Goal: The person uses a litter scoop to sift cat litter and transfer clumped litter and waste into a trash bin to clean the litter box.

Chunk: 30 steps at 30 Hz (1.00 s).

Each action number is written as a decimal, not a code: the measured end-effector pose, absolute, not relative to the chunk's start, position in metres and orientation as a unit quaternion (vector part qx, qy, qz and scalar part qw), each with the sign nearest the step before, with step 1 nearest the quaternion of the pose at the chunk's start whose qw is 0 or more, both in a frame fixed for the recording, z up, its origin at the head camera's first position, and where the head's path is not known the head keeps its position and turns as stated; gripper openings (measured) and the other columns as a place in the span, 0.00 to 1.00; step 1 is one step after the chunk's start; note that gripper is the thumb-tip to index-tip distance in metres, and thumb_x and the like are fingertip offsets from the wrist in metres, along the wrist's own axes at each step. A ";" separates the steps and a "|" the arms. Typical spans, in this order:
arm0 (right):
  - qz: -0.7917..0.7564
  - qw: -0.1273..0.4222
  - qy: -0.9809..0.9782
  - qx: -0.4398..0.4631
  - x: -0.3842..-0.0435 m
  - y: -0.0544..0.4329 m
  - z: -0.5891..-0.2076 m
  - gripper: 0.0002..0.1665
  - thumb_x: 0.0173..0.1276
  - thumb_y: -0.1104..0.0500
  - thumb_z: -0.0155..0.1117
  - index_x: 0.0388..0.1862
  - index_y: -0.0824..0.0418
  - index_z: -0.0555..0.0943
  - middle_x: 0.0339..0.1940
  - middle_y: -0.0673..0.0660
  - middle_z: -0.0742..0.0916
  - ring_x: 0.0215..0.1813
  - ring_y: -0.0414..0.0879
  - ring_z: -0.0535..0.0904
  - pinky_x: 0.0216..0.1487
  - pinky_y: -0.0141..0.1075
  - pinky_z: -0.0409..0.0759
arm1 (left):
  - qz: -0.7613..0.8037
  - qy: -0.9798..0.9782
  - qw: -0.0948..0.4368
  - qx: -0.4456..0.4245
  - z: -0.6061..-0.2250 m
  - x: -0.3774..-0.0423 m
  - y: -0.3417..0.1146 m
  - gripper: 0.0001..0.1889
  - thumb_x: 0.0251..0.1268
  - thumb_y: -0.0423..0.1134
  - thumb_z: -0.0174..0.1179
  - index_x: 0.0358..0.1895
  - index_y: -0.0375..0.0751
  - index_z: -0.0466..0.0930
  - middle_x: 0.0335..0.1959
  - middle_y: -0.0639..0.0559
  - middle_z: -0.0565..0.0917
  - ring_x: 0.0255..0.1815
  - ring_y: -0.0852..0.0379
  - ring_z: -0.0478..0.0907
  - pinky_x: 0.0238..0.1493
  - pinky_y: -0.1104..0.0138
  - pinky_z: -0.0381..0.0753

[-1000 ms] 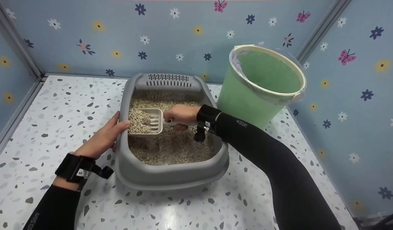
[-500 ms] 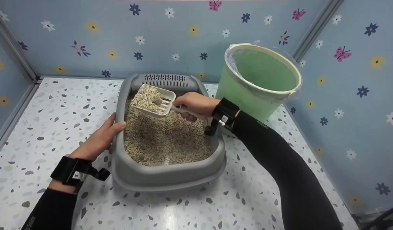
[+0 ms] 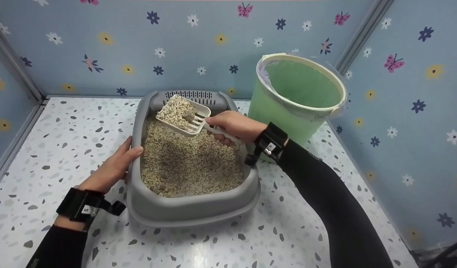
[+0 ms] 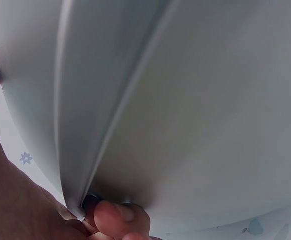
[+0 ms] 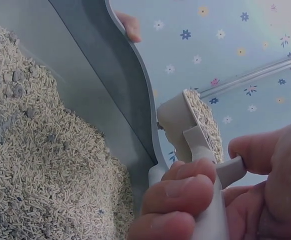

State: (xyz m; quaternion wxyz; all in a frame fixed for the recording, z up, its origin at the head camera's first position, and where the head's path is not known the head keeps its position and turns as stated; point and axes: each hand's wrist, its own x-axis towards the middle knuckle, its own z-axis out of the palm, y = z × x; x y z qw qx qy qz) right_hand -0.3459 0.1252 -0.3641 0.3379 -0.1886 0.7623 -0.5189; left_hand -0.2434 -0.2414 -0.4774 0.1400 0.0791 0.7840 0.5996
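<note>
A grey litter box (image 3: 193,210) stands on the speckled surface, spread inside with pale pellet litter (image 3: 191,163). My left hand (image 3: 111,169) grips its left rim, thumb on top; in the left wrist view the fingertips (image 4: 118,220) curl under the rim's outer edge. My right hand (image 3: 237,126) holds the handle of a cream slotted litter scoop (image 3: 203,108) over the back part of the box. Heaped litter pellets (image 3: 178,111) fill most of the scoop, leaving slots bare near the handle. The right wrist view shows fingers (image 5: 180,195) wrapped round the handle.
A green bin (image 3: 280,119) with a clear liner over its cream rim stands right behind the box, close to my right forearm. Flower-patterned wall panels (image 3: 198,48) enclose the back and sides. A dark cable (image 3: 449,253) lies at the lower right corner.
The loaded scoop has risen from beside the left rim and moved back and to the right, tilting as it went. My left hand has kept its hold on the rim.
</note>
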 end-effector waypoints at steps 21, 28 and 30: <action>-0.558 0.328 0.738 -0.190 -0.334 0.160 -0.358 0.25 0.93 0.45 0.52 0.50 0.66 0.83 0.24 0.51 0.76 0.21 0.41 0.69 0.22 0.32 0.70 | 0.591 0.791 0.145 0.068 -0.478 -0.242 -0.238 0.50 0.87 0.68 0.44 0.93 0.53 0.24 0.89 0.23 0.47 0.76 0.24 0.69 0.52 0.53 0.83; -0.527 0.353 0.737 -0.232 -0.329 0.193 -0.347 0.24 0.93 0.49 0.51 0.45 0.65 0.84 0.24 0.53 0.77 0.19 0.42 0.68 0.20 0.33 0.67 | 0.585 0.793 0.155 0.068 -0.477 -0.246 -0.234 0.51 0.87 0.68 0.44 0.93 0.52 0.23 0.89 0.23 0.46 0.76 0.25 0.69 0.53 0.53 0.83; -0.518 0.363 0.735 -0.242 -0.330 0.195 -0.341 0.23 0.93 0.50 0.52 0.43 0.64 0.85 0.24 0.53 0.78 0.19 0.42 0.67 0.20 0.33 0.66 | 0.585 0.793 0.151 0.071 -0.476 -0.246 -0.235 0.51 0.87 0.68 0.44 0.93 0.52 0.23 0.89 0.22 0.46 0.75 0.24 0.69 0.53 0.53 0.84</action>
